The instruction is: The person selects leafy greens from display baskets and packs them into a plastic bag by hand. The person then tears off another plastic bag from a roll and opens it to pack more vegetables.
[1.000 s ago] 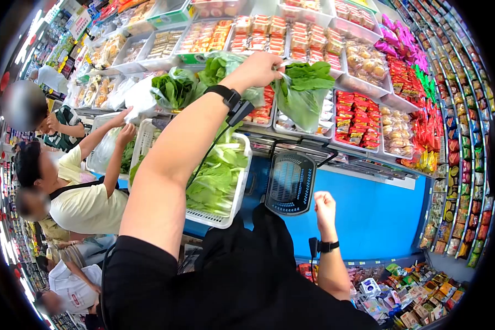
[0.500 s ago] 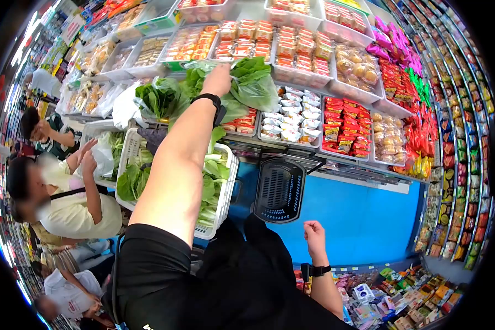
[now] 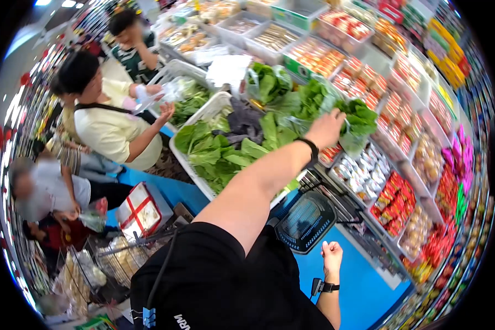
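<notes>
My left hand (image 3: 325, 130) reaches forward, fingers curled at the near edge of a clear bag of leafy greens (image 3: 359, 122), which lies over the snack bins. More bagged greens (image 3: 317, 101) lie just beyond this hand, and another bag of dark greens (image 3: 269, 83) is to their left. Under my left forearm is a white crate (image 3: 177, 151) with loose leafy greens (image 3: 209, 154) and a dark cloth (image 3: 243, 122). My right hand (image 3: 332, 257) hangs low at the right, loosely curled with nothing in it, near a dark plastic basket (image 3: 307, 221).
Bins of wrapped snacks (image 3: 363, 171) fill the counter ahead and right. At the left, a person in a pale yellow shirt (image 3: 113, 118) handles a clear plastic bag (image 3: 173, 91). Other people stand behind. A white box with red tape (image 3: 142, 212) and a wire cart (image 3: 121, 258) are lower left.
The view has swung left, bringing the cart and box into sight. My left hand has carried the bag of greens from over the white packets to beside the other bagged greens.
</notes>
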The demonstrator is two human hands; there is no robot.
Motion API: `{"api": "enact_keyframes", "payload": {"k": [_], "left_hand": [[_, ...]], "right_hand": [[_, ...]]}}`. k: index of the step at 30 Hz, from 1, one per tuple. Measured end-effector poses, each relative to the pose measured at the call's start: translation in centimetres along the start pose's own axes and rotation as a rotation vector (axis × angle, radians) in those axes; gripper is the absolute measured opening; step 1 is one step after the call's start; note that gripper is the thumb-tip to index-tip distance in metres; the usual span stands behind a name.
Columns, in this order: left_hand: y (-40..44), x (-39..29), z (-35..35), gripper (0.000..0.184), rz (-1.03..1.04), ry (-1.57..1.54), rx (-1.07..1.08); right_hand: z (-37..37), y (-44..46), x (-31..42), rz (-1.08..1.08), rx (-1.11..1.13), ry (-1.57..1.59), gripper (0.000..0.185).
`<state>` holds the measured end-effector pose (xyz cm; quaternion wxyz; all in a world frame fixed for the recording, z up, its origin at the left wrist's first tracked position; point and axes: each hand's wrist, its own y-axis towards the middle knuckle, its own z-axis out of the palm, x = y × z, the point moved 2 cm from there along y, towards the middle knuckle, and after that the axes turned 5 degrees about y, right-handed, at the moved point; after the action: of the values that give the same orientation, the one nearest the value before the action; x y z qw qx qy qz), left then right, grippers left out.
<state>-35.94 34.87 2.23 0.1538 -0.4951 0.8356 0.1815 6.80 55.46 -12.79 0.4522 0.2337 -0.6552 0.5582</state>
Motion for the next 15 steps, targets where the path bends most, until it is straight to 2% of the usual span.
{"api": "enact_keyframes", "payload": {"k": [2,3,4,6,8,9,11,13,15], "left_hand": [[-4.0,-0.7,-0.9,0.059,-0.005,-0.189,-0.053],[-7.2,-0.7,-0.4,0.049,0.104,-0.227,-0.229],[-10.5,-1.4,-2.1,0.044,0.074,-0.33,-0.098],[-17.9,-1.0,-3.0,0.038,0.117,-0.4,-0.117],[-25.6,0.1,-4.0,0.025,-0.017,-0.546,-0.079],[-29.0,0.6,-4.9,0.024,-0.043,-0.576,-0.086],[-35.4,2.0,-5.8,0.025,-0.317,-0.474,0.131],[-40.6,2.1,-7.3,0.026,-0.383,-0.417,0.146],[-43.9,2.0,-9.5,0.026,-0.45,-0.36,0.159]], "right_hand": [[1.0,0.6,0.0,-0.022,0.062,-0.043,0.027],[1.4,1.4,-0.6,-0.045,0.101,-0.117,0.028],[1.7,1.9,-0.8,-0.066,0.135,-0.19,0.029],[3.0,3.1,-0.9,-0.055,0.18,-0.239,0.029],[4.3,4.8,-3.0,0.028,0.265,-0.226,0.027],[4.6,6.2,-4.7,0.066,0.313,-0.273,0.026],[4.2,9.1,-9.4,0.183,0.365,-0.39,0.03],[3.0,10.7,-11.8,0.337,0.468,-0.552,0.033],[2.3,13.3,-14.3,0.484,0.498,-0.774,0.022]]}}
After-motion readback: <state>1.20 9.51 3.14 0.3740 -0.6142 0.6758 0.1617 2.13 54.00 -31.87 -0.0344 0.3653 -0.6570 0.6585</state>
